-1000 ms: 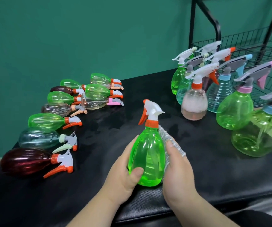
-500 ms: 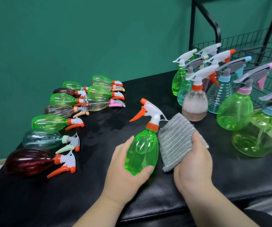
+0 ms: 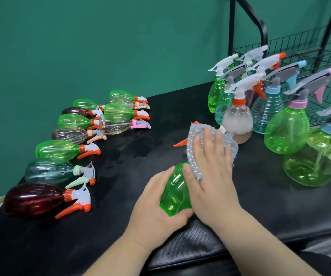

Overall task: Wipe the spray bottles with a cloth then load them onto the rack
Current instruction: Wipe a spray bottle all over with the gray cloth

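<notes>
A green spray bottle [image 3: 175, 193] with an orange trigger lies tilted over the black table [image 3: 132, 156], its head pointing away. My left hand [image 3: 156, 208] grips its round body from the left and below. My right hand [image 3: 210, 172] presses a grey ribbed cloth [image 3: 195, 140] over the bottle's neck and spray head, fingers spread across the cloth. Most of the spray head is hidden under the cloth; only the orange trigger tip shows. The black wire rack [image 3: 308, 48] stands at the far right behind the table.
Several spray bottles [image 3: 61, 150] lie on their sides in rows at the left. Several more [image 3: 286, 128] stand upright at the right, in front of the rack. A green wall lies behind. The table's front edge is close to me.
The right hand has moved the cloth from beside the bottle up onto its neck and spray head. The left hand has tipped the bottle further over.
</notes>
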